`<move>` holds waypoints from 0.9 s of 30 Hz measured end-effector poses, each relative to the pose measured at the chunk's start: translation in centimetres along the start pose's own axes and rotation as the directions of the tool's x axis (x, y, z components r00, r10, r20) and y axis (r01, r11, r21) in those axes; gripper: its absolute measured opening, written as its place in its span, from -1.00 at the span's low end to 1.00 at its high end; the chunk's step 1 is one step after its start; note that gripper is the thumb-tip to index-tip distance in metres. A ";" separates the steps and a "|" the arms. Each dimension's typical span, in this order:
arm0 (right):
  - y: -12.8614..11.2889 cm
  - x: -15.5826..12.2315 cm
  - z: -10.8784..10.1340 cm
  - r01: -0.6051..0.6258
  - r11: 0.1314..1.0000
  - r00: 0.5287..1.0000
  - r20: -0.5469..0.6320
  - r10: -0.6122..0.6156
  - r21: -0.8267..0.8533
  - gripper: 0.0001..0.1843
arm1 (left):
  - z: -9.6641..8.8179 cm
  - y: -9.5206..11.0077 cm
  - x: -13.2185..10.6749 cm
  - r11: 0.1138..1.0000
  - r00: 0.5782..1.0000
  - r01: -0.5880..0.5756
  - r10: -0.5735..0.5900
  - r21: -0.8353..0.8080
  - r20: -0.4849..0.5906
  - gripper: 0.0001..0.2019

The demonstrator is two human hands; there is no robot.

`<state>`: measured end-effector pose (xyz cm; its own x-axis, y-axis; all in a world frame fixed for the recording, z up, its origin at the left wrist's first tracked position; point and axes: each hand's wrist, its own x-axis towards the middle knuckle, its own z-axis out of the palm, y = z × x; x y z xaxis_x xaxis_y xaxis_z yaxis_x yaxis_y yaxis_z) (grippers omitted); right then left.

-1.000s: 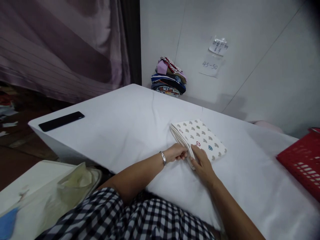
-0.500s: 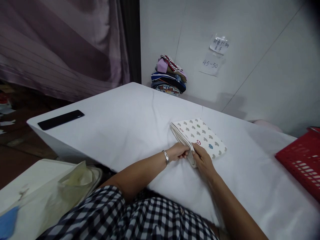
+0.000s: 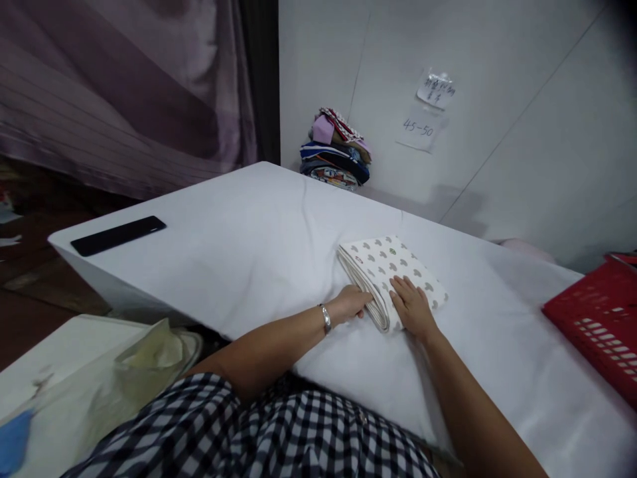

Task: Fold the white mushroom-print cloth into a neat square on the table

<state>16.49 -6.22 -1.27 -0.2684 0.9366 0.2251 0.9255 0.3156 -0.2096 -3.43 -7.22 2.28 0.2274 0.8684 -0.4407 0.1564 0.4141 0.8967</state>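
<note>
A folded white cloth [image 3: 383,262] with grey, green and red printed shapes lies on the white-covered table [image 3: 239,245]. My left hand [image 3: 350,303], a silver bracelet at its wrist, is closed at the layered near-left edge of the cloth. Its fingertips are partly tucked between the layers. On top of the cloth, near its front edge, my right hand [image 3: 412,307] lies flat with the fingers stretched out. Part of the printed surface is hidden beneath that hand.
A black phone-like slab [image 3: 119,235] lies at the table's left end. Folded fabrics [image 3: 336,149] are stacked against the wall at the back. To the right stands a red plastic basket [image 3: 594,309]. Two paper notes [image 3: 417,128] hang on the wall.
My right hand has let go of the cloth's front fold and now rests flat on top. The fold has come down over the cloth. My left hand stays at the layered edge.
</note>
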 end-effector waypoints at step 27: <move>-2.4 2.8 0.8 0.076 0.995 0.997 0.022 -0.075 -0.057 -0.53 | -0.6 0.3 1.7 0.957 0.995 0.001 -0.030 -0.290 -0.096 -0.76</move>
<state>13.26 -4.21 -0.85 -0.3429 0.9134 0.2194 0.9161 0.3769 -0.1370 -3.54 -5.48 1.86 0.1292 0.8778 -0.4613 -0.1285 0.4761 0.8699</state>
